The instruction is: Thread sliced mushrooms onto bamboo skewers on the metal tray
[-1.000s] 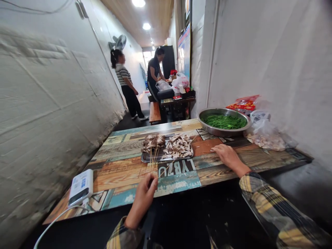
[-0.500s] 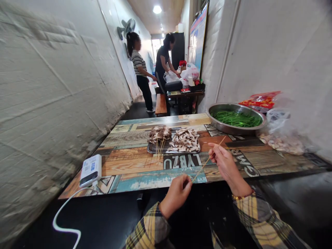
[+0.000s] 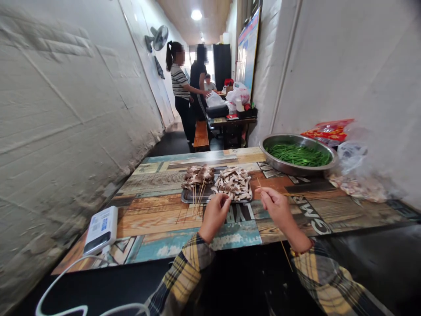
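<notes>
Tabletop check: left hand now at the tray, skewer in the right hand alone

We find the patterned table [image 3: 141, 210] filling the centre of the frame. In the upper centre, the person in the striped top [image 3: 180, 85] now stretches an arm towards a plastic bag [image 3: 215, 99]; the person in the dark top [image 3: 197, 77], bent over half a second ago, stands straighter, and a third person [image 3: 211, 86] has come into view behind.

The metal basin [image 3: 287, 169] of green stalks [image 3: 297, 154] stands right of centre. The tray [image 3: 207, 192], at mid-frame, carries mushroom strips [image 3: 233, 181] on its right and skewered mushrooms [image 3: 194, 176] on its left.

We note that the left hand [image 3: 215, 215] has left the skewer's lower end and moved to the tray's near edge, below the strips. Its thumb and fingers are drawn close together; we cannot tell whether they grip a strip.

The right hand [image 3: 276, 210], right of centre, is narrowly closed on the skewer [image 3: 286, 256], whose lower end points down past the table edge. Several loose skewers [image 3: 309, 194] lie beyond it to the right.
</notes>
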Tool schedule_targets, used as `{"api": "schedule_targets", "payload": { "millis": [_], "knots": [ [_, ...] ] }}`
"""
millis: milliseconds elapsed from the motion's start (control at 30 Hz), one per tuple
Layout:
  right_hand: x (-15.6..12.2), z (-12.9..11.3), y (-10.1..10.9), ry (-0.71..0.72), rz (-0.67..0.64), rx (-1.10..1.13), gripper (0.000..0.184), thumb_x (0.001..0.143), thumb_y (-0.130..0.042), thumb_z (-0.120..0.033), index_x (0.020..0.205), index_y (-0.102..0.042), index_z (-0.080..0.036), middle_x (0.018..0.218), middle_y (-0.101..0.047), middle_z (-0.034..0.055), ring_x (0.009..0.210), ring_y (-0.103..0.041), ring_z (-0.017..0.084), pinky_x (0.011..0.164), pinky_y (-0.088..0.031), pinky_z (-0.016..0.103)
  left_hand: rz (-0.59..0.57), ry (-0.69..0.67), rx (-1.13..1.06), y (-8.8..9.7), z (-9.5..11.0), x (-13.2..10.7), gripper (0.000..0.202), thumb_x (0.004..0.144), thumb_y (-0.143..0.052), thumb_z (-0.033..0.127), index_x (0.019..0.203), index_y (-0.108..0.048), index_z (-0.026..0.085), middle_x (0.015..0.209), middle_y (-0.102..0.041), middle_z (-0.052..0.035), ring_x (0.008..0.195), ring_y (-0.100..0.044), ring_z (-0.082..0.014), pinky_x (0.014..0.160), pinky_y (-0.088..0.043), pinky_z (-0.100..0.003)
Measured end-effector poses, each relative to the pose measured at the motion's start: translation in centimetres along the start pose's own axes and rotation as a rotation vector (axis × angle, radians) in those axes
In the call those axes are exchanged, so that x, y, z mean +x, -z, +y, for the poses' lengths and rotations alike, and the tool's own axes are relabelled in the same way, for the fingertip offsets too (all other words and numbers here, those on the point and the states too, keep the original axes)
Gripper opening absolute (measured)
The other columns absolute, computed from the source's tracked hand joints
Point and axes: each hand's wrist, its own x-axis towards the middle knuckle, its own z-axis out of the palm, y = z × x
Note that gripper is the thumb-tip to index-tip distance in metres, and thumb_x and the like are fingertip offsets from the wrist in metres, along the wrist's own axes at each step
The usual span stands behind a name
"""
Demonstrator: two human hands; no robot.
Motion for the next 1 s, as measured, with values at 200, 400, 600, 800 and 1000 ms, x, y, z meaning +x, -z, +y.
{"api": "schedule_targets", "payload": {
  "millis": [200,400,600,800,1000],
  "knots": [
    [2.8,0.1,-2.8,0.118,-0.03,-0.099,0.029,0.089,-0.045,-0.033,0.09,-0.069,-0.016,0.056,-0.053,-0.0014,0.05,-0.047,0.012,0.048,-0.036,0.022,-0.016,-0.095,0.423,-1.4,0.4,1.6,0.024,0.08,-0.062,0.038,0.092,-0.055,0.018,0.089,-0.058,-0.0072,0.083,-0.057,-0.0216,0.071,-0.043,-0.032],
    [5.6,1.7,-4.3,0.098,-0.036,0.001,0.031,0.087,-0.046,-0.038,0.09,-0.068,-0.016,0.051,-0.049,-0.0028,0.048,-0.046,0.012,0.045,-0.036,0.021,-0.075,-0.075,0.415,-1.4,0.3,2.9,0.008,0.084,-0.053,0.022,0.077,-0.056,0.019,0.084,-0.059,-0.0068,0.079,-0.057,-0.0199,0.069,-0.041,-0.03],
    [6.4,3.2,-4.4,0.007,-0.069,0.186,0.032,0.087,-0.048,-0.038,0.092,-0.067,-0.013,0.047,-0.04,-0.0067,0.041,-0.037,0.009,0.041,-0.03,0.02,0.057,0.114,-0.211,0.0,0.5,5.6,0.014,0.081,-0.055,0.028,0.074,-0.06,0.017,0.071,-0.062,-0.0026,0.067,-0.056,-0.015,0.064,-0.041,-0.026],
    [5.7,3.0,-4.7,0.013,-0.15,0.094,0.033,0.089,-0.048,-0.036,0.098,-0.07,-0.013,0.051,-0.051,-0.0028,0.044,-0.045,0.01,0.042,-0.034,0.02,0.063,0.403,-1.088,-0.9,0.0,7.1,0.025,0.069,-0.073,0.032,0.082,-0.058,0.017,0.07,-0.062,0.0015,0.066,-0.063,-0.0134,0.066,-0.049,-0.026],
    [5.8,2.7,-5.2,0.003,-0.135,0.04,0.036,0.088,-0.051,-0.037,0.108,-0.069,-0.014,0.069,-0.067,0.0037,0.053,-0.055,0.013,0.044,-0.04,0.021,0.058,0.475,-1.205,-1.5,-0.2,6.8,0.036,0.064,-0.077,0.021,0.096,-0.062,0.015,0.078,-0.067,-0.0015,0.066,-0.065,-0.0121,0.066,-0.051,-0.024]
  ]
}}
